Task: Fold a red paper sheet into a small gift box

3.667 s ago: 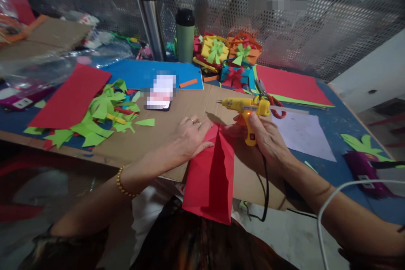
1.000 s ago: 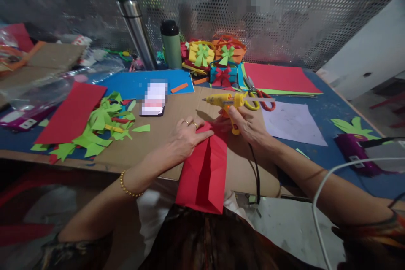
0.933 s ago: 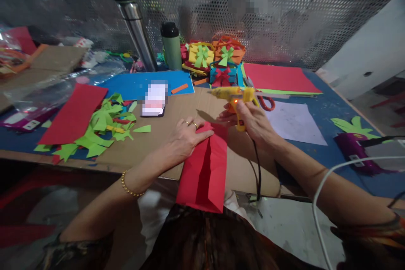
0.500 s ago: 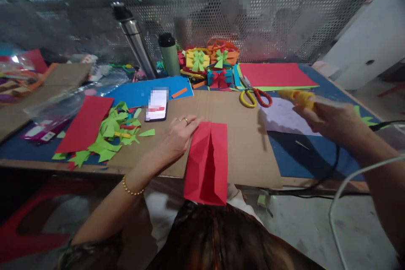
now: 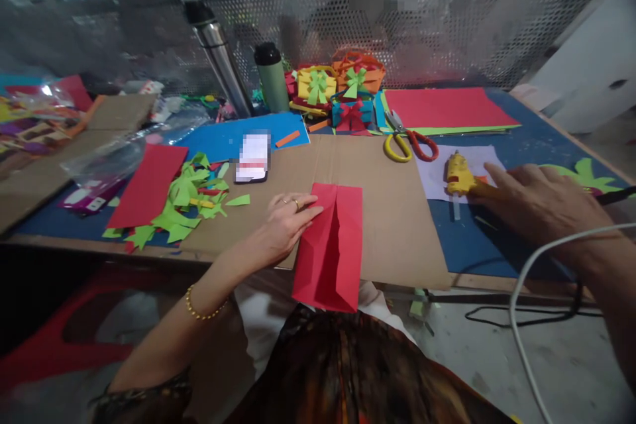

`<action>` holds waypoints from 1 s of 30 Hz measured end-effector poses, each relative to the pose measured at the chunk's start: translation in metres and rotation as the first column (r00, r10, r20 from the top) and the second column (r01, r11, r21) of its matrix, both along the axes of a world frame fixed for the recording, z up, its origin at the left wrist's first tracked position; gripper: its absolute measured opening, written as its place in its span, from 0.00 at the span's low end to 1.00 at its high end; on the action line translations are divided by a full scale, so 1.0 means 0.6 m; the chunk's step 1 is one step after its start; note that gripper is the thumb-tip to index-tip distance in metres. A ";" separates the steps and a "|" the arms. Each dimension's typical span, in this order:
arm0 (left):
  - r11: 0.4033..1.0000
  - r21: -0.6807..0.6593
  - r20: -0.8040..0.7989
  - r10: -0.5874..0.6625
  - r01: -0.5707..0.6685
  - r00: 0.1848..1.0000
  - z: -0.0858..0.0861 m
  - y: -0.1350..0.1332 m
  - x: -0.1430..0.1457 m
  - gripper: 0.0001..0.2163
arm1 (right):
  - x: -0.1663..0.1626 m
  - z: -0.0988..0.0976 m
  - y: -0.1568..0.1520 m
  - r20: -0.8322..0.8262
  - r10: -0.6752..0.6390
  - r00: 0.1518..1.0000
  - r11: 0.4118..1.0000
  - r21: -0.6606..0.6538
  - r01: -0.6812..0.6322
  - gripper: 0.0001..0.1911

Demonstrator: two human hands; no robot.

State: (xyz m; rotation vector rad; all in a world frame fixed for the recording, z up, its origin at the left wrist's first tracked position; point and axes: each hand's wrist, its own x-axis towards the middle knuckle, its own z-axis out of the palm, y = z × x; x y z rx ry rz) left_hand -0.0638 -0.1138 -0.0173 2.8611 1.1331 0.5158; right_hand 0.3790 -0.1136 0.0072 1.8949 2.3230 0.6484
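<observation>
A folded red paper (image 5: 325, 245), with two flaps that part along a lengthwise gap, lies partly on the cardboard and extends over the table's front edge. At its left edge, my left hand (image 5: 288, 225) grips it, fingers on top and thumb hidden. On the right, a yellow hot glue gun (image 5: 460, 175) rests on a pale sheet of paper (image 5: 432, 175), its clear glue stick poking out towards me. My right hand (image 5: 536, 205) is at the gun's handle side with its fingers apart; the thumb lies close to the handle, and I cannot tell whether it touches.
Scissors (image 5: 410, 142) with yellow and red handles lie by the pale sheet. Green paper scraps (image 5: 183, 195) and a phone (image 5: 252, 159) are at left. Behind stand a steel flask (image 5: 218, 53), a green bottle (image 5: 272, 83) and small paper baskets (image 5: 355, 86). A white cable (image 5: 527, 291) crosses my right arm.
My right hand has lowered the glue gun from the air onto the pale sheet, and its fingers have spread. My left hand still holds the red paper. The view has shifted slightly.
</observation>
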 end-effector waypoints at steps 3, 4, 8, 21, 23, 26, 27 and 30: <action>0.999 0.032 -0.009 -0.004 0.004 1.000 -0.006 -0.003 0.006 0.18 | -0.056 0.008 -0.032 -0.021 0.058 0.998 0.980 0.191 -0.053 0.18; 0.999 0.049 -0.012 -0.003 0.003 1.000 -0.007 -0.005 0.009 0.18 | -0.078 0.009 -0.042 -0.058 0.147 0.987 0.971 0.201 -0.132 0.17; 0.998 0.070 -0.019 0.011 -0.009 1.000 0.000 -0.025 0.023 0.17 | -0.162 0.014 -0.068 -0.317 0.504 0.804 0.864 0.193 -0.465 0.17; 0.867 -0.435 0.032 0.284 -0.243 0.958 0.107 -0.030 0.091 0.18 | -0.292 0.069 0.021 -0.648 0.153 0.746 0.792 -0.370 -0.485 0.16; 0.858 -0.447 -0.078 0.245 -0.253 0.967 0.107 -0.014 0.102 0.18 | -0.301 0.071 0.033 -0.617 0.112 0.779 0.777 -0.434 -0.456 0.16; 0.863 -0.447 -0.171 0.175 -0.235 0.970 0.109 0.002 0.108 0.16 | -0.307 0.071 0.036 -0.573 0.100 0.813 0.776 -0.467 -0.425 0.20; 0.863 -0.453 -0.188 0.153 -0.224 0.970 0.110 0.006 0.108 0.16 | -0.308 0.070 0.035 -0.560 0.105 0.822 0.775 -0.472 -0.420 0.21; 0.858 -0.479 -0.201 0.098 -0.186 0.975 0.115 0.021 0.109 0.18 | -0.309 0.066 0.033 -0.552 0.118 0.826 0.757 -0.488 -0.434 0.23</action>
